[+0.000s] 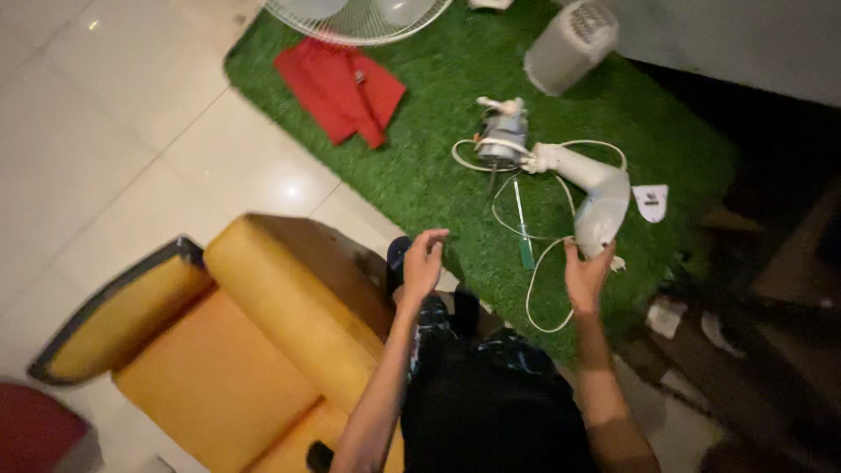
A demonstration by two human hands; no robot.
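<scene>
Right now my right hand (585, 273) is at the lower end of the white fan neck housing (600, 197), fingertips touching its base, fingers loosely curled around it; whether they truly grip it I cannot tell. The housing lies on the green artificial-grass mat (438, 184), towards the mat's right side, and runs up and left to the grey fan motor (501, 136), which sits near the middle of the mat with its shaft end pointing to the far edge. A white cord (536, 280) loops from the motor across the grass and curls down to the mat's near edge, just beside my right wrist.

My left hand (422, 261) hovers above the near edge of the mat, holding nothing, fingers bent and slightly spread. Between my two hands a green-handled screwdriver (523, 236) lies on the grass, its tip pointing away from me.

Further off, a red cloth (342, 88) rests near the mat's far left corner, touching the white fan grille (359, 22) at the far edge. A grey ribbed cover (569, 48) stands near the far right side. To my left is a yellow armchair (263, 324) on the pale tiled floor (114, 131).
</scene>
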